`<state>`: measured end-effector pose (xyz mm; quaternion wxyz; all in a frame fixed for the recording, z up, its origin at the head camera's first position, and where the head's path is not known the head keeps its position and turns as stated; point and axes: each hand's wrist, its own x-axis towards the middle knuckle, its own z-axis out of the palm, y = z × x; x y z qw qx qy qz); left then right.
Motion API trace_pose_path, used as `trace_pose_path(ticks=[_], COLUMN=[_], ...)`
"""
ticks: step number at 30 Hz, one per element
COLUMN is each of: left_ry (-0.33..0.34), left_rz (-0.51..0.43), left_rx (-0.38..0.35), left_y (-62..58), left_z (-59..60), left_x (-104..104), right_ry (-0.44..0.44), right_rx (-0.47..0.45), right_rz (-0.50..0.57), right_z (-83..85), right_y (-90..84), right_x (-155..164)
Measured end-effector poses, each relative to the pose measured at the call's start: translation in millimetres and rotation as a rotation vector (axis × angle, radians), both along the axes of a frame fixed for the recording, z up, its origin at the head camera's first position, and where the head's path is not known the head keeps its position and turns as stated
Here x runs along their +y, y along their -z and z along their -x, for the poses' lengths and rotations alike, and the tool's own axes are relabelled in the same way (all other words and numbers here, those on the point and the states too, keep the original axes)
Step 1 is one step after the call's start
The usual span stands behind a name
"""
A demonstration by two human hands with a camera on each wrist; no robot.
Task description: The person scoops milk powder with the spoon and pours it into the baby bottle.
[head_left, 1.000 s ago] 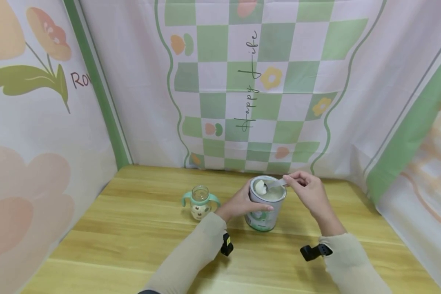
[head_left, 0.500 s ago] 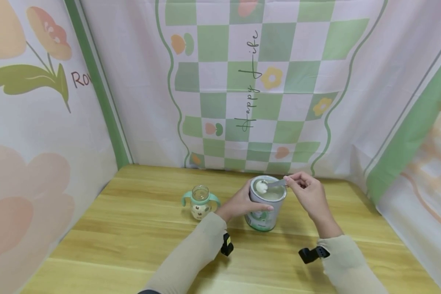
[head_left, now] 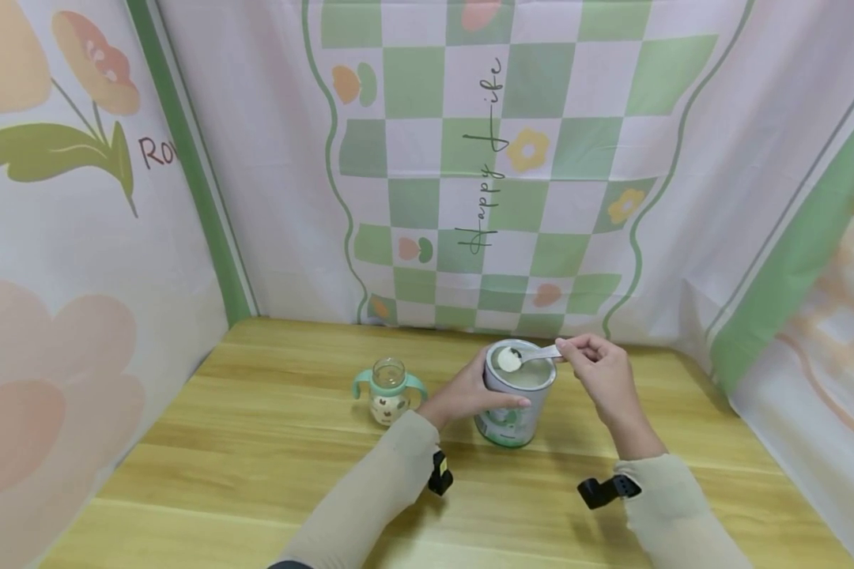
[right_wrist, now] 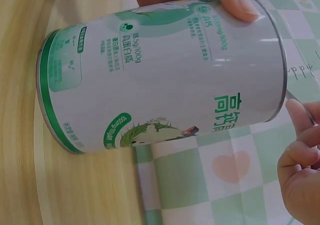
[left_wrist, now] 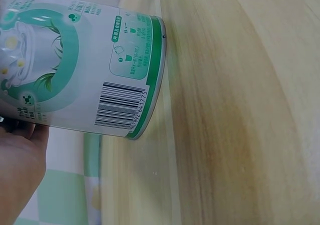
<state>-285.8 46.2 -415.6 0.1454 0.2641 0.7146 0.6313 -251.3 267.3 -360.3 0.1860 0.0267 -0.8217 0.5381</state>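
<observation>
A white and green milk powder can [head_left: 510, 415] stands on the table with its top open. My left hand [head_left: 468, 393] grips it from the left, thumb across the front; in the left wrist view part of that hand [left_wrist: 21, 167] shows beside the can. Between thumb and fingertips, my right hand [head_left: 601, 379] pinches the handle of a pale scoop [head_left: 543, 353] at the can's right rim. White powder [head_left: 510, 359] fills the scoop's bowl, which is over the can's mouth. In the right wrist view the can [right_wrist: 170, 80] hides most of the scoop.
Left of the can, close to my left wrist, stands a baby bottle [head_left: 388, 399] with mint-green handles and no lid, pale contents inside. The wooden table [head_left: 256, 442] ends at a checked fabric backdrop [head_left: 470, 197]. Fabric also hangs on both sides.
The scoop has turned and shifted slightly right, its bowl of powder now level-looking over the can's mouth. My right hand has moved a little right. Left hand, can and bottle are unmoved.
</observation>
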Motion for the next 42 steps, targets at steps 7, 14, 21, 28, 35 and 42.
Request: trace_pose_path(ticks=[7, 14, 21, 28, 35, 42], left_ry=[-0.048, -0.032, 0.029, 0.063, -0.016, -0.039], left_rz=[0.047, 0.041, 0.006, 0.016, 0.152, 0.218], left_rx=[-0.025, 0.013, 0.089, 0.13, 0.106, 0.127], left_y=[-1.9, -2.3, -2.6, -8.6, -13.6, -20.2], left_z=[0.1, 3.6, 6.9, 6.1, 6.0, 5.1], left_x=[-0.2, 0.3, -0.2, -5.3, -16.5, -30.8], right_ry=[-0.025, -0.036, -0.043, -0.045, -0.062, -0.101], right_rx=[-0.002, 0.011, 0.007, -0.009, -0.006, 0.014], right_rz=[0.04, 0.034, 0.039, 0.022, 0.027, 0.059], right_z=[-2.1, -2.6, -3.6, -3.8, -0.9, 3.4], right_y=[-4.3, -11.2, -17.3, -23.7, -27.4, -27.9], right_x=[2.0, 4.0, 3.2, -0.3, -5.1, -13.5])
